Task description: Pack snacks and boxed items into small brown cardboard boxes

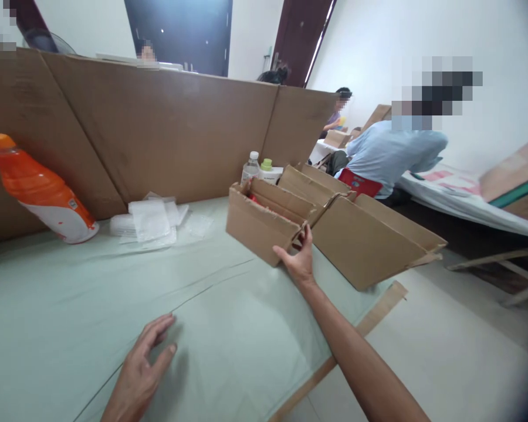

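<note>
My right hand [298, 257] is at the near right corner of a small open cardboard box [264, 228], thumb on its front face and fingers at its end wall. Something red [254, 199] shows inside the box, mostly hidden by the walls. A larger open cardboard box [365, 240] stands right beside it. Over the pale green tabletop [211, 340], my left hand [143, 363] holds nothing, its thumb apart from the fingers.
At the left leans an orange bottle [48, 190]. Clear plastic packets [152, 220] lie near a cardboard partition [171, 129]. A clear bottle [250, 169] and a white bottle with a green cap [270, 171] stand behind the boxes. A person in light blue [387, 152] sits beyond the table.
</note>
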Demonstrator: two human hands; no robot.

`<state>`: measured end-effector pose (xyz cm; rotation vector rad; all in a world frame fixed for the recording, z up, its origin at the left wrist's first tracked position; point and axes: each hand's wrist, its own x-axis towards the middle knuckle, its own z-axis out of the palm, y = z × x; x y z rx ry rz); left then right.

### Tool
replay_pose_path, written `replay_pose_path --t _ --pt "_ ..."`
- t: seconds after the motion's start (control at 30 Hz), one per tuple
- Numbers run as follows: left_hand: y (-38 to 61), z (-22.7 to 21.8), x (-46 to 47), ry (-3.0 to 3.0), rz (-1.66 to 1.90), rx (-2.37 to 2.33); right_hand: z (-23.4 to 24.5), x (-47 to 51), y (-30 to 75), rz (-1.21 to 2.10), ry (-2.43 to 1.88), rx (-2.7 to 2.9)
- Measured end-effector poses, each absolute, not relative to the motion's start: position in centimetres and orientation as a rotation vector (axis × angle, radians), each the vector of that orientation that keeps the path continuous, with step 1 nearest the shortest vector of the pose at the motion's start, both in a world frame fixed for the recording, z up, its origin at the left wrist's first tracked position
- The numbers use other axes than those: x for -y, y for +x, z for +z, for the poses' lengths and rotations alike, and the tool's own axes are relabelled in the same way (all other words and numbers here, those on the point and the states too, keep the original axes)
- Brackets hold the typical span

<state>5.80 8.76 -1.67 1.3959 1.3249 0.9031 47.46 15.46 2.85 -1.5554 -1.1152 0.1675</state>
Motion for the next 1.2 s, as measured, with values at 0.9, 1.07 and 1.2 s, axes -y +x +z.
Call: replay_pose_path --t 0.9,1.07,1.2 --pt "5.6 -3.4 -8.5 1.580 0.966 -1.329 1.9 -22.5 46.5 0.469 -1.644 1.119" --pt "7.5 -0.9 -8.3 1.610 1.077 -1.259 2.9 -24.4 45.6 0.613 -1.598 1.075" --pt "8.1 0.2 -9.0 1.580 1.089 -1.196 -0.5 -22.8 42.5 0.633 -1.658 1.342"
